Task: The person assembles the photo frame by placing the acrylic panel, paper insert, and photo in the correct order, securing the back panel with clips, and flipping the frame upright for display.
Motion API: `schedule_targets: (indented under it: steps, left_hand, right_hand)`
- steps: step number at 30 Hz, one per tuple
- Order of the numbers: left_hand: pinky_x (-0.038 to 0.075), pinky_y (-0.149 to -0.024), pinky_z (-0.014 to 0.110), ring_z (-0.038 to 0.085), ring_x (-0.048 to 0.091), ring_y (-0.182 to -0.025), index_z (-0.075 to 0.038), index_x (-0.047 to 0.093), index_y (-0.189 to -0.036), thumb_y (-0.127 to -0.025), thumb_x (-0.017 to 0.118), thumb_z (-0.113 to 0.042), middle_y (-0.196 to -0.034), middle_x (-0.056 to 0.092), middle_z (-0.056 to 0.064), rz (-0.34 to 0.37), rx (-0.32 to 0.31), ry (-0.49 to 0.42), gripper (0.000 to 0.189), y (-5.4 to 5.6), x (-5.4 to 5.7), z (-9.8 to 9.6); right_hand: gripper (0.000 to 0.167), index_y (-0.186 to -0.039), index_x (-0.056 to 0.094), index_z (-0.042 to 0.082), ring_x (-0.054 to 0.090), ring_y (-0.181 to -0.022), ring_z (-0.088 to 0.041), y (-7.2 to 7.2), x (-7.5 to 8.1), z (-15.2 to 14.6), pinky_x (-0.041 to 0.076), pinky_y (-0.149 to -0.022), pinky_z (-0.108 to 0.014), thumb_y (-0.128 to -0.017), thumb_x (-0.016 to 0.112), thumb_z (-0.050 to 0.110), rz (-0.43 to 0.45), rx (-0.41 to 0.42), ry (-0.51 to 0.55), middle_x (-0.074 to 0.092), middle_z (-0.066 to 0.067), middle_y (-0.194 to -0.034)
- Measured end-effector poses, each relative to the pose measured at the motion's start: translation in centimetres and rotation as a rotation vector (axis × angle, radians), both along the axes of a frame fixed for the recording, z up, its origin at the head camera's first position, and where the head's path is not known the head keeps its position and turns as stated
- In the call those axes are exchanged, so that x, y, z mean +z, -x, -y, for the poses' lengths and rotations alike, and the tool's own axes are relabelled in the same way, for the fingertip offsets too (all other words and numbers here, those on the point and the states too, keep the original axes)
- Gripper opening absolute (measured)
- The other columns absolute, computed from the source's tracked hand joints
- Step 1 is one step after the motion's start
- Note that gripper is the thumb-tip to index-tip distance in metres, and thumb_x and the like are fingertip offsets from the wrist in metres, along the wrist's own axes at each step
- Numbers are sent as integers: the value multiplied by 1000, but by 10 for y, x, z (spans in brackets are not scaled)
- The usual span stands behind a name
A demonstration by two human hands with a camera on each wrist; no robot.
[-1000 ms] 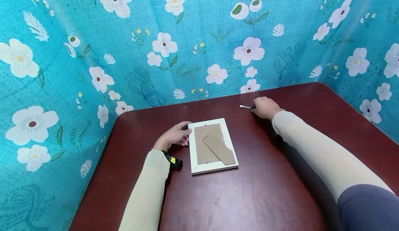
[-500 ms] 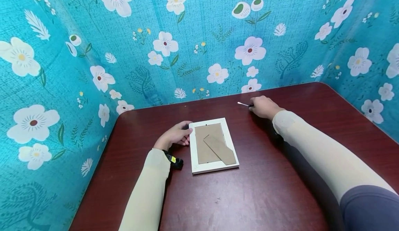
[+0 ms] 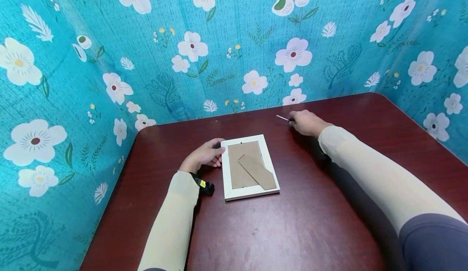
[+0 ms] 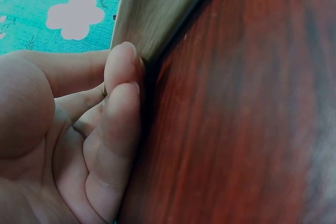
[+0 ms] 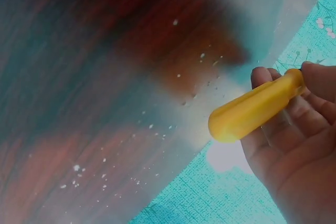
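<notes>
A white picture frame (image 3: 252, 193) lies face down on the table, its brown backing board and angled stand leg upward. My left hand (image 3: 204, 154) grips its left edge near the far corner, the thumb over the rim. In the left wrist view, curled fingers (image 4: 118, 124) meet the frame's side (image 4: 157, 9) close to the tabletop. Farther back on the right, my right hand (image 3: 306, 122) holds a screwdriver (image 3: 282, 118), its thin shaft pointing left. The right wrist view shows the screwdriver's yellow handle (image 5: 254, 108) lying across the fingers, thumb near its neck.
The dark red wooden table (image 3: 292, 230) has rounded far corners. A blue flowered cloth (image 3: 226, 51) hangs behind it and along both sides. White specks (image 5: 105, 174) dot the glossy tabletop in the right wrist view. A black strap device (image 3: 206, 187) sits on the left wrist.
My right hand has shifted slightly left and away with the screwdriver, whose tip now points more toward the back. The left hand and picture frame stay in place.
</notes>
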State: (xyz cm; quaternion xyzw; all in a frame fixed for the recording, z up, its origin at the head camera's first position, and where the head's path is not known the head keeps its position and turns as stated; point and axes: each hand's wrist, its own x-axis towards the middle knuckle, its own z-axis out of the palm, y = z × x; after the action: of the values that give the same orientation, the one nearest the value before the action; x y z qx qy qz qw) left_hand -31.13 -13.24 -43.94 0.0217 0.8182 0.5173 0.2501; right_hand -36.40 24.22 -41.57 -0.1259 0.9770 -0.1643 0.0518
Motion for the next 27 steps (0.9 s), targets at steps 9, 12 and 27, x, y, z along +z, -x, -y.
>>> schedule_targets:
  steps: [9, 12, 27]
  left_hand:
    - [54, -57, 32, 20, 59, -57, -21, 42, -142, -102, 53, -23, -77, 58, 13, 3, -7, 0, 42, 4, -1, 1]
    - [54, -57, 32, 20, 59, -57, -21, 42, -142, -102, 53, -24, -78, 58, 14, 7, -5, 0, 41, 4, -2, 1]
    - [54, -56, 31, 20, 60, -56, -21, 43, -140, -102, 53, -24, -77, 58, 13, 12, -5, 3, 39, 3, 0, 1]
  right_hand:
    - [29, -127, 55, 3, 55, -84, -29, -2, 0, 7, 48, -74, -43, -99, 47, 7, 16, 76, 91, 61, -14, -101]
    - [29, -126, 56, 2, 55, -83, -27, -2, 0, 10, 47, -72, -41, -99, 45, 6, 46, 74, 116, 61, -12, -95]
    - [31, -123, 57, -4, 58, -75, -23, -4, 5, 22, 48, -69, -38, -100, 38, 4, 52, 74, 201, 61, -16, -97]
